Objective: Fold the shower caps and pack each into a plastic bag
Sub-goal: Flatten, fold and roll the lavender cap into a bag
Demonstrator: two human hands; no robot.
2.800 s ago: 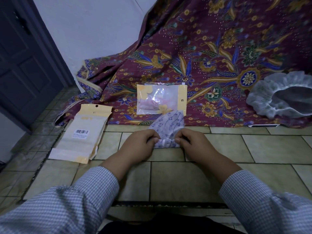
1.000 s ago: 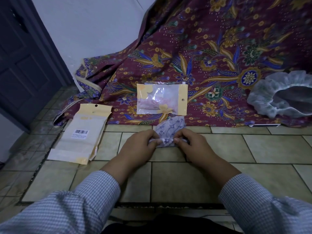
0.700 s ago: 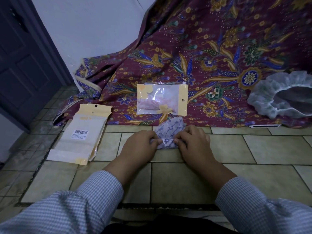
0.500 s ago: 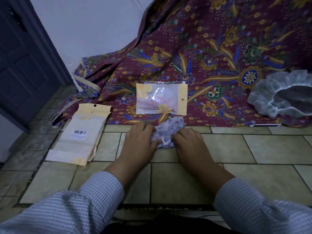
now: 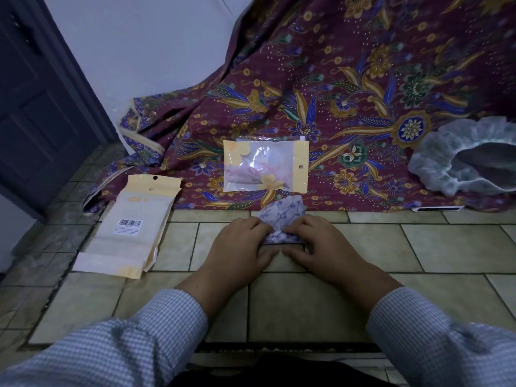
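A folded lilac shower cap (image 5: 282, 215) with a purple flower print lies on the tiled floor at the edge of the batik cloth (image 5: 349, 88). My left hand (image 5: 240, 245) lies over its left side and my right hand (image 5: 318, 244) over its right side. Both press it down with fingers laid fairly flat and thumbs spread on the tile below it. The cap's lower half is hidden under the fingers. Just beyond it a yellow-edged plastic bag (image 5: 265, 166) holding a pink cap lies on the cloth.
A stack of empty cream and yellow bags (image 5: 131, 227) lies on the floor at the left. An unfolded white shower cap (image 5: 435, 163) sits on the cloth at the right. A flat white object (image 5: 435, 208) pokes out under the cloth edge. A dark door (image 5: 36, 107) stands far left.
My hands went from pinching the cap's near edge to lying flatter over its two sides. The cap is folded smaller and squatter than before.
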